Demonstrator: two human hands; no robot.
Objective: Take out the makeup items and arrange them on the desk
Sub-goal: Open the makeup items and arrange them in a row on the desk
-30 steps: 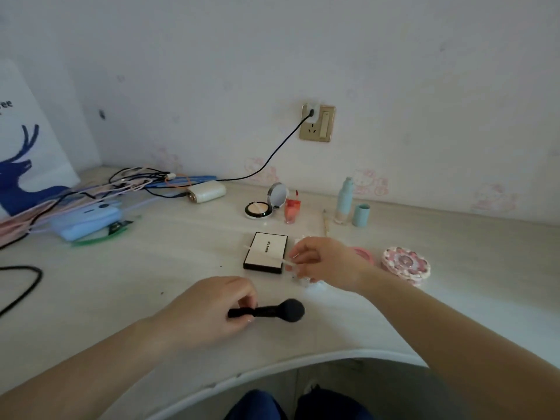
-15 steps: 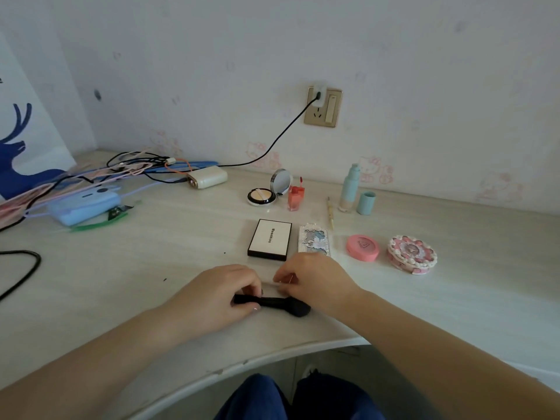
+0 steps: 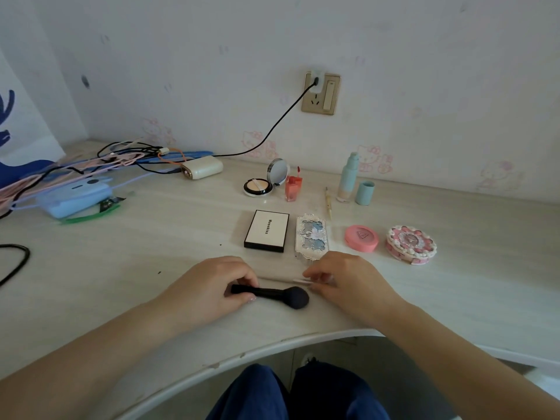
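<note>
My left hand grips the handle of a black makeup brush lying on the desk near its front edge. My right hand pinches a thin pale stick that lies flat just behind the brush. Behind the hands sit a white palette with black edges, an ornate blue palette, a pink compact and a pink round decorated case. Further back are an open cushion compact, a red lip gloss, a thin pencil, a teal bottle and its cap.
A tangle of cables, a cream charger and a blue device crowd the back left. A black cord runs up to the wall socket. A black cable loop lies at the left edge.
My right hand came back from the palettes toward me and laid the thin stick down flat behind the brush. My left hand stayed on the brush handle.
</note>
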